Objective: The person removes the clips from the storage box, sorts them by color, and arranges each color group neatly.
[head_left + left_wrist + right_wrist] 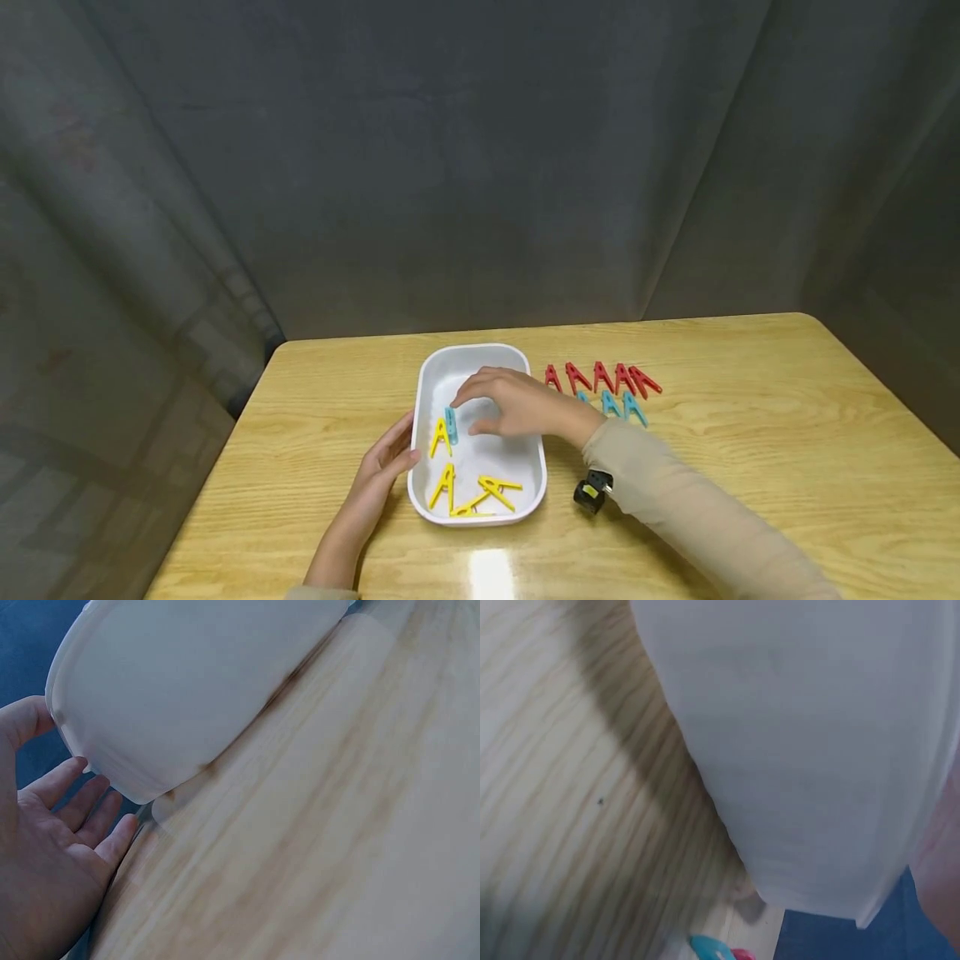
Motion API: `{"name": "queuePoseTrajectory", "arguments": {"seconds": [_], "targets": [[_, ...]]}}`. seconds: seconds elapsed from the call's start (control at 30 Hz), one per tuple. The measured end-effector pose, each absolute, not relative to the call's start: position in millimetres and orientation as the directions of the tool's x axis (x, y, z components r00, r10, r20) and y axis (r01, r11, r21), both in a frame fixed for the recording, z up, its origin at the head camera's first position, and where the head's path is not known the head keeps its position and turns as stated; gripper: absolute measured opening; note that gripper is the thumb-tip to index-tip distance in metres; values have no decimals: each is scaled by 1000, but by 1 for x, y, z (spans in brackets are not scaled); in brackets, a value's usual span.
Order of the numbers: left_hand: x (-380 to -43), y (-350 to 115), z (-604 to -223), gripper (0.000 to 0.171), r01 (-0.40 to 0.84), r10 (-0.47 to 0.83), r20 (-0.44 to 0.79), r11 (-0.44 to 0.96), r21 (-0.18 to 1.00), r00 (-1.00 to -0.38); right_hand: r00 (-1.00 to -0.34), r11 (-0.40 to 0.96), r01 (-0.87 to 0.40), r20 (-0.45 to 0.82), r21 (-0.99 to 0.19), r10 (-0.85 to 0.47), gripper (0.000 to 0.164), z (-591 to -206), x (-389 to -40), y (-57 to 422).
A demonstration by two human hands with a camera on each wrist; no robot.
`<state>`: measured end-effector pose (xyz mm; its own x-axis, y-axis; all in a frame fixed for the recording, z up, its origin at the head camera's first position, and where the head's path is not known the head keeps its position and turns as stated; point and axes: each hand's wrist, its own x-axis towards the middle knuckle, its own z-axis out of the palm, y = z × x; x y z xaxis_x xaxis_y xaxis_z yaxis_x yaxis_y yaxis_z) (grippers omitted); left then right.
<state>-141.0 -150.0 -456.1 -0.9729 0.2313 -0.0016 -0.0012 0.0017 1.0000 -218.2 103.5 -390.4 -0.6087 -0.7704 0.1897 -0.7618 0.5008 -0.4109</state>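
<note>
A white plastic tray [480,521] stands on the table, with several yellow clothespins [441,437] and one light blue clothespin [452,426] in it. My left hand [382,462] holds the tray's left side, thumb over the rim and fingers along the outer wall. The left wrist view shows that hand [67,832] at the tray's end. Over the tray, my right hand [513,404] has thumb and fingers spread apart, with nothing between them. Its fingertips are close beside the blue clothespin. Only a sliver of that hand [941,862] shows past the tray wall [810,750] in the right wrist view.
Right of the tray, several red clothespins [602,377] lie in a row on the wooden table [750,400]. Nearer me are light blue ones [633,408], one partly hidden by my right hand. A small black camera [590,492] is at my right wrist. Dark curtains [480,167] hang behind.
</note>
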Motion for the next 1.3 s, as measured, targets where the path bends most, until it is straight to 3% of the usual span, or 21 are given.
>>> {"name": "queuePoseTrajectory", "arguments": {"seconds": [0.27, 1.3], "targets": [[-137, -157, -457, 58, -18, 233, -21, 13, 1000, -972, -618, 557, -750, 78, -358, -782, 40, -395, -227, 82], [-138, -157, -457, 60, -5, 228, -6, 7, 1000, -974, -660, 614, -694, -9, -376, -752, 45, -407, -235, 64]]}}
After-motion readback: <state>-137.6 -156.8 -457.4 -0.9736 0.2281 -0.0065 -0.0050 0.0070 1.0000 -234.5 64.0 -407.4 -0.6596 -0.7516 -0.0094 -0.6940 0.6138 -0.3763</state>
